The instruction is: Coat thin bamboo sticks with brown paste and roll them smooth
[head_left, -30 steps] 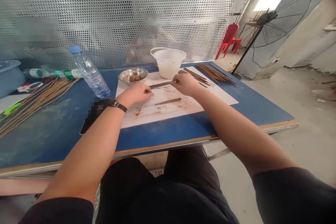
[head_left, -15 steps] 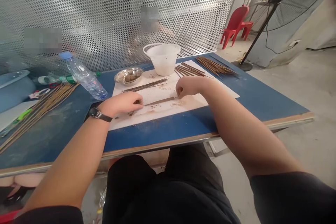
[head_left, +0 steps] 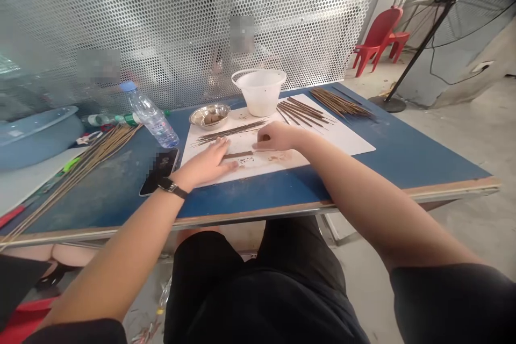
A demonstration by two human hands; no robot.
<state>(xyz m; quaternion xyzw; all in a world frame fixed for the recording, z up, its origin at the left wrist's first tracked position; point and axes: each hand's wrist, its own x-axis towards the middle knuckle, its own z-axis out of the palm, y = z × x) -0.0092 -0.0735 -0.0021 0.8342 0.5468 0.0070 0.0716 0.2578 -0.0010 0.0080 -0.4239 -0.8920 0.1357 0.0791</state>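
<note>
From my remote view, the left hand [head_left: 207, 165] spreads open over the nearer end of the brown stick [head_left: 241, 155], which runs crosswise toward the curled right hand [head_left: 277, 136], its grip unclear.

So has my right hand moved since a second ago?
Yes. Against the white bucket, your right hand has shifted left and come nearer your edge of the table.

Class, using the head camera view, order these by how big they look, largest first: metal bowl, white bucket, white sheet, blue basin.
1. White sheet, partly covered
2. Blue basin, cut off at the left edge
3. White bucket
4. Metal bowl
</note>
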